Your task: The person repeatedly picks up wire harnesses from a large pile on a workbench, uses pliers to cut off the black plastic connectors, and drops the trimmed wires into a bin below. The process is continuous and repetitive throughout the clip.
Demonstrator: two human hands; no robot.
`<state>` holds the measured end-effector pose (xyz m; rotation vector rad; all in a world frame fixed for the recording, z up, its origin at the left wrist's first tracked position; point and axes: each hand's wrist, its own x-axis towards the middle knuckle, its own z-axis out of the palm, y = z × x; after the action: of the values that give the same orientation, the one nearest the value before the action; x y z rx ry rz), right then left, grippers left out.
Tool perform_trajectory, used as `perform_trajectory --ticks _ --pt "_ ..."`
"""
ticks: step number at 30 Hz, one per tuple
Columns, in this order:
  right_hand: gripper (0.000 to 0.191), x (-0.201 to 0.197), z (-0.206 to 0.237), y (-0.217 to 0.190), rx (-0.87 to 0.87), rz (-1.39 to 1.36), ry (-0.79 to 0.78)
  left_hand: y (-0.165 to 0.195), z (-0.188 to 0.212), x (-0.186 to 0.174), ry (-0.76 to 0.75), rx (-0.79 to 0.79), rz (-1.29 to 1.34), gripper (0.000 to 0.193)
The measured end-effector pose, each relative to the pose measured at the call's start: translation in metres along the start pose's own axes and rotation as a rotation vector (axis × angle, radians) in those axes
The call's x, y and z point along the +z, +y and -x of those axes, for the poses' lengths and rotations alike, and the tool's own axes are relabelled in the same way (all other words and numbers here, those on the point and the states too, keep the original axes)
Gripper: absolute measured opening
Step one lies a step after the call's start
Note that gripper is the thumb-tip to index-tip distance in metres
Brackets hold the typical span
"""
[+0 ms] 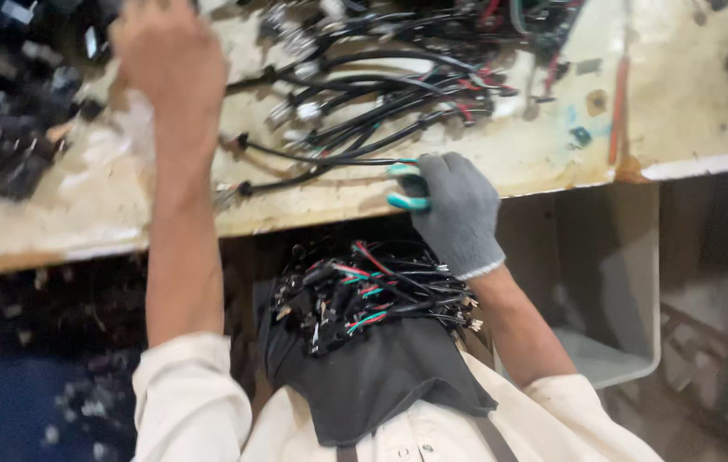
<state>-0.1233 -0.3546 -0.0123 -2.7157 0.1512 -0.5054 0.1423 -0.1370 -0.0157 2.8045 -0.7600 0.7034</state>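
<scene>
My left hand, bare, reaches far across the worn beige workbench toward a pile of black connectors at the top left; whether it grips anything is hidden by blur. My right hand wears a grey knit glove with teal fingertips and rests at the bench's front edge, its fingers on a black cable from a spread of black wire harnesses. A bundle of black, red and teal wires lies on a dark cloth in my lap.
More tangled cables with red wires lie along the back of the bench. An orange-red line marks the bench's right part. A pale bin or box stands below the bench at right. Dark floor clutter is at left.
</scene>
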Motion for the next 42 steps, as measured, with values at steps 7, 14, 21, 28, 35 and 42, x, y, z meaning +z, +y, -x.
perform_trajectory --ticks 7,14,21,28,35,42 --pt "0.041 0.013 -0.023 0.009 0.065 -0.046 0.0 0.047 0.087 -0.095 -0.129 -0.755 1.903 0.053" --pt "0.019 -0.04 -0.031 -0.016 0.244 -0.795 -0.087 0.103 0.161 -0.113 -0.794 -0.615 1.862 0.04" --pt "0.02 -0.052 0.006 -0.014 -0.427 -0.499 -0.485 0.115 0.169 -0.115 -0.893 -0.648 1.924 0.034" --pt "0.012 -0.032 0.037 -0.027 0.338 -1.071 -0.092 0.12 0.171 -0.114 -0.74 -0.555 1.673 0.036" --pt "0.027 -0.052 0.031 -0.029 -0.206 -0.66 -0.228 0.115 0.181 -0.115 -0.836 -0.636 1.847 0.036" --pt "0.018 -0.048 0.019 -0.031 0.135 -1.118 -0.104 0.119 0.192 -0.112 -0.971 -0.776 2.066 0.043"
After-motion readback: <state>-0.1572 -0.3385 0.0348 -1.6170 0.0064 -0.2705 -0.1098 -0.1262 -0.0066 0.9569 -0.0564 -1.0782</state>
